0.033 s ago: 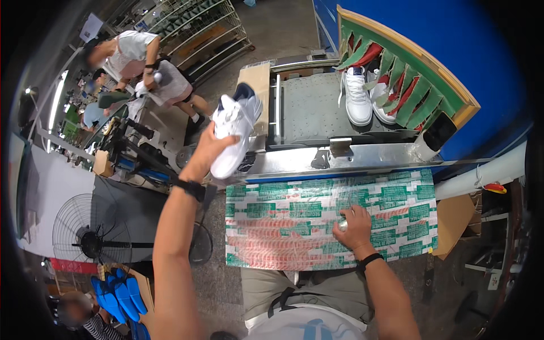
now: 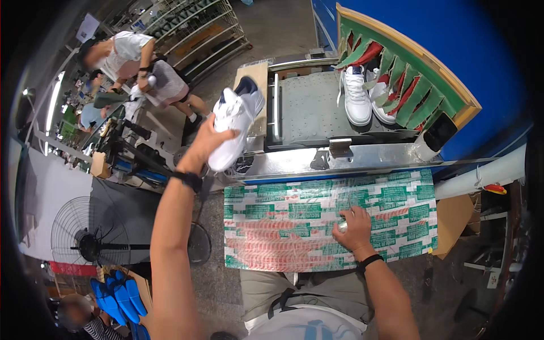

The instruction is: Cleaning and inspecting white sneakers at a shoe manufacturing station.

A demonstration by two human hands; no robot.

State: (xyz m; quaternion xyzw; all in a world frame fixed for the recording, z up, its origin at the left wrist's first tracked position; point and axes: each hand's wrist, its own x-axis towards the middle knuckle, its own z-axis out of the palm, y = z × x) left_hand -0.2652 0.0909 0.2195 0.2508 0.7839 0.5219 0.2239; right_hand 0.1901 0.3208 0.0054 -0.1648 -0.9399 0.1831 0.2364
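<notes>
Left hand (image 2: 208, 140) grips shoe (image 2: 237, 120) — toe near, heel away, tilted right — right hand (image 2: 357, 228) curls round silvery thing (image 2: 342, 226).

Smooth, leather-like shoe (image 2: 228, 148) left of centre; glossy plastic tape (image 2: 286, 209) covering the lower-centre surface (image 2: 272, 249); shiny metal rail (image 2: 289, 163) above it; matt, rough-looking belt (image 2: 309, 107), upper centre; frayed cloth strips (image 2: 412, 101) and smooth wooden border (image 2: 469, 111), upper right

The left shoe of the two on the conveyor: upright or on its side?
Upright: the shoe stands on the conveyor, its laces facing up.
</notes>
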